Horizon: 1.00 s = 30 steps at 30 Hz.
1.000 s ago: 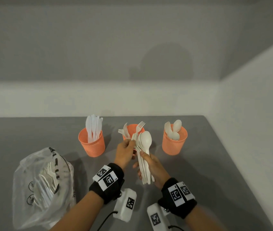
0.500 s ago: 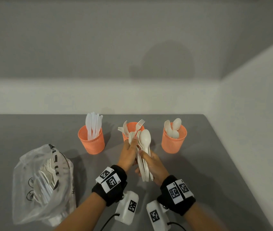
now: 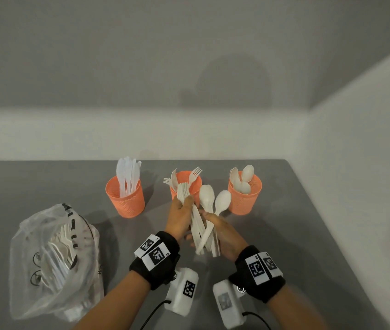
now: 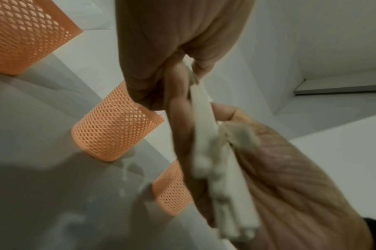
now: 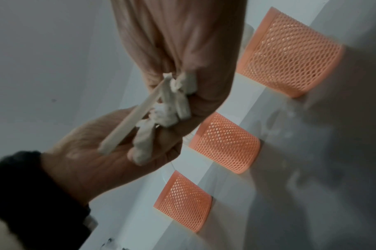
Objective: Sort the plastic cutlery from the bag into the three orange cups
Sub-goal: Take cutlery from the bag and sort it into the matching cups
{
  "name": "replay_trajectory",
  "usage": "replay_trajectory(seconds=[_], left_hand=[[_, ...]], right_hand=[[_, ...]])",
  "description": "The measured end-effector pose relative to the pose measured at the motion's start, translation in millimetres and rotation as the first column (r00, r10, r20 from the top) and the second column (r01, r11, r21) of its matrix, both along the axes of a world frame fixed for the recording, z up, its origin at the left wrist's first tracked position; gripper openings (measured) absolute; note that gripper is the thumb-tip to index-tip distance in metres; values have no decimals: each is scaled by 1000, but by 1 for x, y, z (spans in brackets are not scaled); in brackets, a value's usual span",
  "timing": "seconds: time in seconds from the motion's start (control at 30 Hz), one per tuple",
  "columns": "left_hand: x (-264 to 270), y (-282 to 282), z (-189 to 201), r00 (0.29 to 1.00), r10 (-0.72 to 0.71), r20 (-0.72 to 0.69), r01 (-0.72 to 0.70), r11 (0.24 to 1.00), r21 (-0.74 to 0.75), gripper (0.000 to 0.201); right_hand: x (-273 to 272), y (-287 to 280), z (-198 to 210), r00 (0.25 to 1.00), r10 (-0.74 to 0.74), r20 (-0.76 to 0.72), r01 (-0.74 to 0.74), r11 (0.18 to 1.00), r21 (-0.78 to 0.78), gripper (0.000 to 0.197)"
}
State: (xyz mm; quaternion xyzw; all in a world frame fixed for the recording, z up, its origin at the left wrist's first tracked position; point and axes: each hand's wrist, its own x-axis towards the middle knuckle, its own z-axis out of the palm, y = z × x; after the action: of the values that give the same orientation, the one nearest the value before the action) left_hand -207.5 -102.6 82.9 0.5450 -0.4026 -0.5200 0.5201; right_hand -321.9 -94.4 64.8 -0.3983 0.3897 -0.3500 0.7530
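Note:
Three orange mesh cups stand in a row: the left cup (image 3: 125,198) holds knives, the middle cup (image 3: 185,184) forks, the right cup (image 3: 245,195) spoons. In front of the middle cup both hands share a bundle of white cutlery. My left hand (image 3: 184,207) grips a stack of forks (image 3: 184,189), tines up. My right hand (image 3: 221,231) holds the handles of two spoons (image 3: 222,200) that fan to the right. The wrist views show the handle ends (image 4: 204,118) (image 5: 161,110) pinched between both hands. The plastic bag (image 3: 53,258), with more cutlery inside, lies at the left.
The grey table (image 3: 296,234) ends at a white wall on the right and a pale ledge behind the cups. The three cups also show in the left wrist view (image 4: 114,128) and the right wrist view (image 5: 225,143). Wrist cameras hang below both black wristbands.
The bundle has spread: one spoon has swung out to the right, apart from the other, while the forks stay in my left hand. Both hands remain in front of the middle cup.

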Motion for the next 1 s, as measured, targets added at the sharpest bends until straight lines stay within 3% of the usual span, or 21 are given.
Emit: replay_trajectory(seconds=[0.13,0.23,0.37,0.5,0.57,0.63,0.7,0.8,0.87,1.0], left_hand=[[8,-10,8,985,120,-121,-130,988,-81,23],[15,-19,9,966,143,-215,-161,984,-72,15],[17,-24,7,975,118,-190,-129,991,-46,27],[17,-30,4,982,128,-137,-131,991,-10,35],[19,-42,11,984,156,-90,-160,986,-45,43],[21,-58,24,982,187,-21,-188,976,-110,47],[22,-75,39,978,206,-13,-205,965,-165,42],[19,-95,49,977,214,-17,-211,947,-242,25],[14,-103,45,976,215,36,-197,938,-284,21],[7,-109,20,964,220,151,-165,936,-311,20]], right_hand=[[-11,-9,-4,997,-64,-30,62,997,-49,23],[-15,-11,-4,971,-147,-191,110,976,-188,22],[-17,-14,-5,894,-287,-344,138,907,-397,24],[-22,-27,1,805,-524,-279,358,802,-478,19],[-27,-42,12,747,-629,-216,477,733,-484,11],[-37,-60,29,686,-721,-94,609,640,-469,18],[-50,-77,44,623,-782,-12,700,565,-438,29],[-67,-98,55,531,-847,31,785,477,-395,26],[-72,-108,51,489,-872,20,810,445,-383,24],[-71,-123,36,485,-870,-87,797,481,-366,32]])
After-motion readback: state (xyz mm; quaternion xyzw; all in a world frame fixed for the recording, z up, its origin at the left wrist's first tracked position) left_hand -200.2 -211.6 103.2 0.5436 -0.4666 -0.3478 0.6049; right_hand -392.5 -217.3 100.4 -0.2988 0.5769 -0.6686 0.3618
